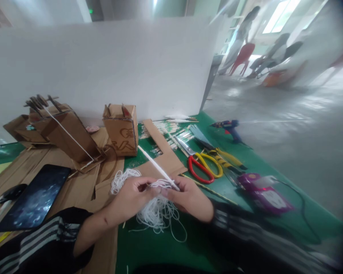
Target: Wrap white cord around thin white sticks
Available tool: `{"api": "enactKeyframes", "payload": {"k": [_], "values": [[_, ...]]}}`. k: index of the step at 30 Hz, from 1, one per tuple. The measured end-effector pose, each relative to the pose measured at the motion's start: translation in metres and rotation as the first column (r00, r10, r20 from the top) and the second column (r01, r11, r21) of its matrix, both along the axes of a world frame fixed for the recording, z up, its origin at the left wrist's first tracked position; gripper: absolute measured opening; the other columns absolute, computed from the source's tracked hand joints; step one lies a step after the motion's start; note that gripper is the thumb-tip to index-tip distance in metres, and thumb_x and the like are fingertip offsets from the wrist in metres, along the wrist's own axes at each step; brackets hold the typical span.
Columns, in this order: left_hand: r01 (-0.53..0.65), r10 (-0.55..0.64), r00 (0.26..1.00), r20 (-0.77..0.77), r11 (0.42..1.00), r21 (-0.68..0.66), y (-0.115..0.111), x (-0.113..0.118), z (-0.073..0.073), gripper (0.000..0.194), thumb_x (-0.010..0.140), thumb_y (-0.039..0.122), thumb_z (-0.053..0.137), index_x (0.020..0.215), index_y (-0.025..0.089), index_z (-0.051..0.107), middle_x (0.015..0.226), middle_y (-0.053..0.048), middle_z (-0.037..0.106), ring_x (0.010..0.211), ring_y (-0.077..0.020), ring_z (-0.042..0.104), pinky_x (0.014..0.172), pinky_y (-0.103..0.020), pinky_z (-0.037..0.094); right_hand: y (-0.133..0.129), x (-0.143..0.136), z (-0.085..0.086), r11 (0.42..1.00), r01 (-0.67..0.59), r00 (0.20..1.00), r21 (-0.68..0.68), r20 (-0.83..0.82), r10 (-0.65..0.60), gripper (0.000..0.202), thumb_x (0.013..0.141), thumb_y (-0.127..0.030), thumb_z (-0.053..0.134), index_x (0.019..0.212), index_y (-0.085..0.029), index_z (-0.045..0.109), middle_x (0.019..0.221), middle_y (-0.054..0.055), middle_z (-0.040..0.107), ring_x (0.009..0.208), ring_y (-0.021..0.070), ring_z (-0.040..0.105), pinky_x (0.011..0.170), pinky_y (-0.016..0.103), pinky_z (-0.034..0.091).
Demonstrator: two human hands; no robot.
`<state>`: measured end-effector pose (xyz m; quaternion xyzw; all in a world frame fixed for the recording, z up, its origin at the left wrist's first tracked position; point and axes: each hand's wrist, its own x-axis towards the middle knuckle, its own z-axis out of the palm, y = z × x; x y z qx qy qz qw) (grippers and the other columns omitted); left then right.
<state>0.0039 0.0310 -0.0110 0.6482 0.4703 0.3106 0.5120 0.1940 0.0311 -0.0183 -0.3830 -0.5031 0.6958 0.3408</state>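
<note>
My left hand [143,193] is closed, its thumb and fingers pinching strands of white string [157,213]. Close against it, my right hand [188,194] grips a thin white stick [154,163] that slants up and to the left; string is gathered round its lower end. A loose tangle of the same string hangs below both hands, and another bunch lies beside my left wrist. Behind the hands sits an L-shaped cardboard piece [171,161]. My fingertips partly hide where string and stick meet.
Cardboard models [120,133] stand at the back left, near a black tablet [36,199]. To the right lie scissors [201,169], pliers [224,158], a glue gun [228,127] and a purple power strip [265,194] with a cable. Beyond a white partition [103,68], people are by chairs.
</note>
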Motion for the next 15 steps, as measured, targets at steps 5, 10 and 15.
{"api": "enactKeyframes", "payload": {"k": [5, 10, 15], "values": [[-0.008, 0.011, 0.998, 0.058, 0.999, -0.038, 0.0006, 0.0009, 0.0001, 0.032, 0.078, 0.034, 0.068, 0.105, 0.016, 0.064, 0.099, -0.008, 0.07, 0.087, -0.0199, 0.064, 0.079, -0.033, 0.05, 0.0012, 0.0017, -0.0054, 0.999, -0.001, 1.0, -0.039, -0.029, 0.0, 0.034, 0.073, -0.042, 0.074, 0.087, -0.014, 0.06, 0.047, -0.01, 0.044, 0.032, 0.0018, 0.03, 0.029, 0.015, 0.021], [0.023, -0.019, 0.999, 0.048, 0.996, -0.088, 0.0004, 0.0013, 0.0017, 0.028, 0.078, 0.036, 0.069, 0.095, 0.015, 0.063, 0.086, -0.004, 0.066, 0.079, -0.0173, 0.061, 0.072, -0.029, 0.048, 0.0012, 0.0019, -0.0075, 0.999, 0.014, 0.999, -0.048, -0.038, -0.016, 0.03, 0.075, -0.041, 0.072, 0.084, -0.015, 0.058, 0.046, -0.011, 0.043, 0.031, 0.0014, 0.029, 0.028, 0.014, 0.021], [0.004, 0.008, 0.991, 0.13, 0.995, -0.098, -0.0004, 0.0006, 0.0017, 0.019, 0.08, 0.034, 0.065, 0.083, 0.016, 0.059, 0.074, 0.002, 0.057, 0.066, -0.0109, 0.051, 0.06, -0.022, 0.041, 0.0016, 0.0007, -0.0057, 0.997, 0.044, 0.997, -0.062, -0.053, -0.047, 0.029, 0.075, -0.04, 0.07, 0.077, -0.018, 0.051, 0.043, -0.013, 0.039, 0.029, 0.0015, 0.028, 0.027, 0.012, 0.022]]}}
